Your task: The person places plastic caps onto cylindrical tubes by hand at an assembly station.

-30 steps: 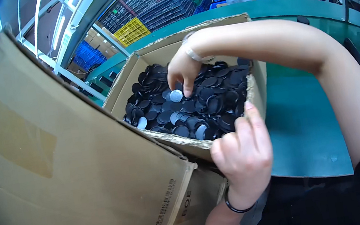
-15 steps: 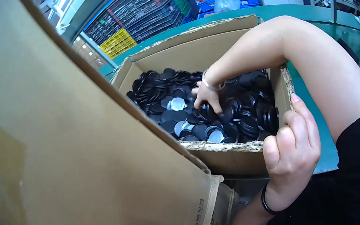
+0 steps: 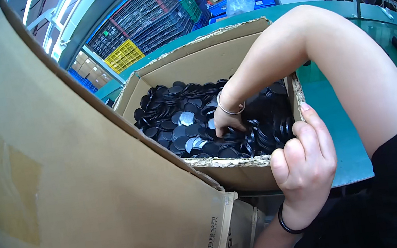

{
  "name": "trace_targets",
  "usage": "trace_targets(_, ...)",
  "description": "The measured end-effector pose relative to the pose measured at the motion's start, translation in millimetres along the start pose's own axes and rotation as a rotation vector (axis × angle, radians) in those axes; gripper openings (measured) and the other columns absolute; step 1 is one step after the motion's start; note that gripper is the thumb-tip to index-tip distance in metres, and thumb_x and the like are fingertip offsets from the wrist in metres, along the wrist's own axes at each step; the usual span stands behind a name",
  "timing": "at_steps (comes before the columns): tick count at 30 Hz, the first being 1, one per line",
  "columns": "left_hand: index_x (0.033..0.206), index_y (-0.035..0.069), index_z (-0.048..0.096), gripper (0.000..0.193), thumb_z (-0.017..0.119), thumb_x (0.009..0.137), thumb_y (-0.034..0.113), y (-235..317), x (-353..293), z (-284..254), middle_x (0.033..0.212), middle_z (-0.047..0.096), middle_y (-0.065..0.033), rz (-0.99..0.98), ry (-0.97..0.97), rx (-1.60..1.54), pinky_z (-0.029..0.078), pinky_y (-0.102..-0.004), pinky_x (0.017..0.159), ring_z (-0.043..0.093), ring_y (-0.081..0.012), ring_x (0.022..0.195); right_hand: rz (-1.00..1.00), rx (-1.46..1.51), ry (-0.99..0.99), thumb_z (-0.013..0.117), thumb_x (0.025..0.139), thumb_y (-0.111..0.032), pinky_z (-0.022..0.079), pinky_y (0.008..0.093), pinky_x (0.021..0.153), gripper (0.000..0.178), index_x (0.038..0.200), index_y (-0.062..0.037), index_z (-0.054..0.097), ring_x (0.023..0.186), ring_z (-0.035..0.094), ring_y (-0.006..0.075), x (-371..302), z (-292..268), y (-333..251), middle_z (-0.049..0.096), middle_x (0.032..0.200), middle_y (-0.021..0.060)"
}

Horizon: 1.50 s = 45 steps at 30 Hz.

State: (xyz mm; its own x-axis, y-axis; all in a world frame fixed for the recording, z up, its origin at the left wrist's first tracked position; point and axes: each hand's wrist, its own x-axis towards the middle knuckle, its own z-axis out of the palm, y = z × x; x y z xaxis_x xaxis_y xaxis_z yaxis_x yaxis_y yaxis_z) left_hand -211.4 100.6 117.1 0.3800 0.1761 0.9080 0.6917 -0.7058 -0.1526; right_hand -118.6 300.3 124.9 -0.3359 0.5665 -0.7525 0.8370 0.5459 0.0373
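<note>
We see the black discs [image 3: 181,143] lying loose in a deep heap inside an open cardboard box [image 3: 209,55], and our right hand [image 3: 227,119] is down among them, right of the middle of the heap. Its fingertips are sunk between the discs, so we cannot tell whether that grip is apart or has closed on any of them. Our left hand [image 3: 306,156] is outside the heap, its grip clamped on the box at the near right corner, thumb along the rim. The discs are round, thin and dark, most with a dull sheen; some lie flat and overlap like shingles, while others near the right wall stand on edge in rows. A few pale discs [image 3: 187,118] show silvery to the left of our right hand. The box has ragged, torn rims, and its walls rise above the heap, most plainly at the back. A large carton [image 3: 115,187] crowds the left side, its long edge crossing in front of the box's left rim. The top of the box is open around our right forearm, and to the right we see a stretch of green bench [image 3: 336,154] between the box and our upper arm.
</note>
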Motion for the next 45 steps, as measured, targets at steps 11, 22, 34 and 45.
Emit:
trace_targets(11,0.107,0.007,0.067,0.036,0.070,0.072,0.017,1,-3,-7,0.082,0.054,-0.0017,-0.019,-0.130,-0.038,0.036,-0.0328,0.073,0.045,-0.0177,0.068,-0.237,0.262,0.374,0.076,0.069,-0.015,0.049,0.0337,0.073,0.032,0.098,-0.0037,0.069,0.077,0.062,0.0198,-15,-10,27,0.069,0.086,0.0093)
trace_targets(22,0.116,0.007,0.061,0.051,0.074,0.068,0.020,7,1,-13,0.090,0.056,-0.0050,-0.050,-0.188,-0.080,0.037,-0.0375,0.077,0.048,-0.0232,0.075,-0.448,1.066,1.070,0.075,0.072,-0.014,0.052,0.0275,0.070,0.029,0.098,-0.0041,0.069,0.076,0.063,0.0142,-164,33,69,0.068,0.086,0.0054)
trace_targets(34,0.110,0.001,0.062,0.039,0.069,0.075,0.018,12,10,-21,0.106,0.056,-0.0172,0.001,-0.139,-0.116,0.038,-0.0456,0.086,0.053,-0.0335,0.097,0.544,1.118,1.163,0.075,0.071,-0.010,0.051,0.0320,0.075,0.025,0.094,-0.0016,0.068,0.083,0.062,0.0182,-369,398,41,0.067,0.092,0.0080)
trace_targets(45,0.108,0.005,0.063,0.034,0.069,0.077,0.017,164,-2,-12,0.118,0.050,-0.0168,0.245,-0.467,-0.921,0.035,-0.0434,0.095,0.045,-0.0337,0.113,1.331,1.006,0.520,0.079,0.062,-0.013,0.052,0.0342,0.072,0.038,0.099,-0.0054,0.071,0.078,0.066,0.0235,-452,616,-19,0.069,0.090,0.0117)
